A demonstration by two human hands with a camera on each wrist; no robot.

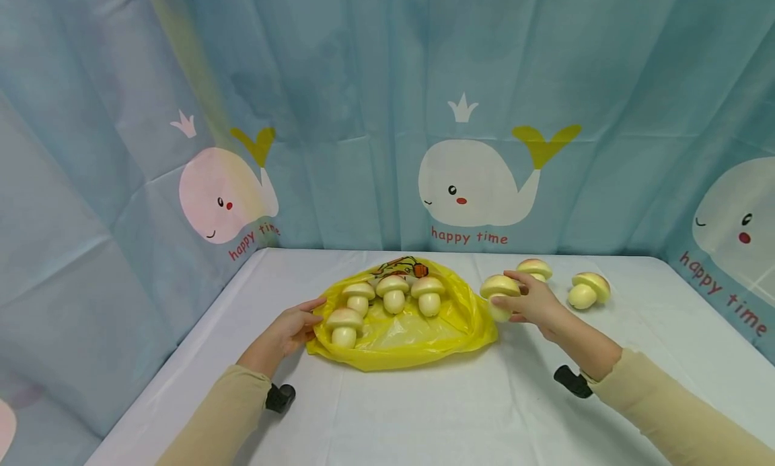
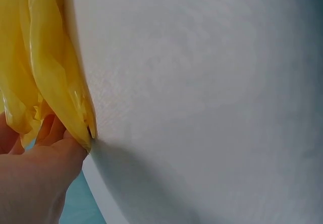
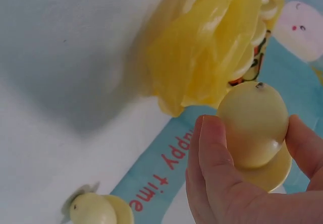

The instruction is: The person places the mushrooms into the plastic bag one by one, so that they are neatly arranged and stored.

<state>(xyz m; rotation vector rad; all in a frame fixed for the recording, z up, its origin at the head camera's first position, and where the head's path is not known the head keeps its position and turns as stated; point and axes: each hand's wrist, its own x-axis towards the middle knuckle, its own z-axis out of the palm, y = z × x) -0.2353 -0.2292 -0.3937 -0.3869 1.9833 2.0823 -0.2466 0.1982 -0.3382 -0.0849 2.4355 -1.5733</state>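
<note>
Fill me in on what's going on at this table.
A person's left hand grips the left edge of a yellow plastic bag, while the right hand holds a mushroom-shaped piece by the bag's right side. Four similar pieces sit in the open bag, and two others are on the white table, off to the right.

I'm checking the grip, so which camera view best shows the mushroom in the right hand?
The right wrist view: the mushroom appears large and close, with the right hand holding it from both sides. The head view shows it smaller, near the yellow bag; the left wrist view doesn't show it.
</note>
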